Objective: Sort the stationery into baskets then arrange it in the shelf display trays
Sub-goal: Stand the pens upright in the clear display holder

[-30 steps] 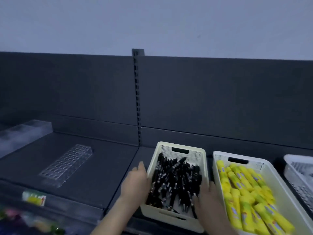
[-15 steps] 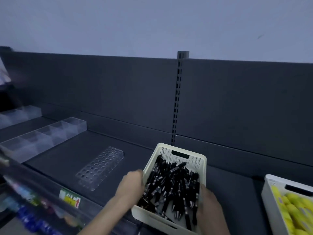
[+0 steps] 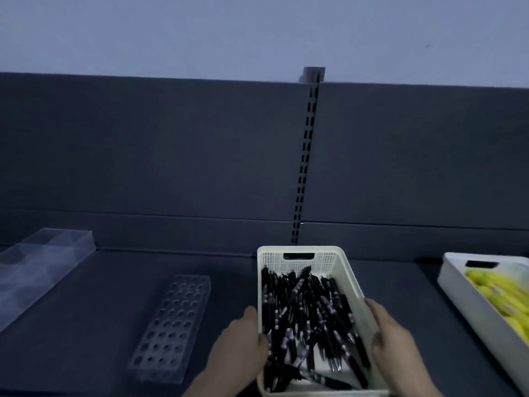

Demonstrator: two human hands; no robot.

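A cream perforated basket full of black pens sits on the dark shelf at bottom centre. My left hand grips its left wall, thumb over the rim. My right hand grips its right wall. Left of the basket lies a clear acrylic pen holder with rows of round holes, apart from my left hand. A clear divided display tray lies at the far left.
A second white basket with yellow stationery stands at the right edge. The dark shelf back panel and a slotted upright rise behind. Bare shelf surface lies between the tray and the pen holder.
Both hands have carried the pen basket left along the shelf, away from the yellow basket and closer to the holed pen holder. The view has panned left with it.
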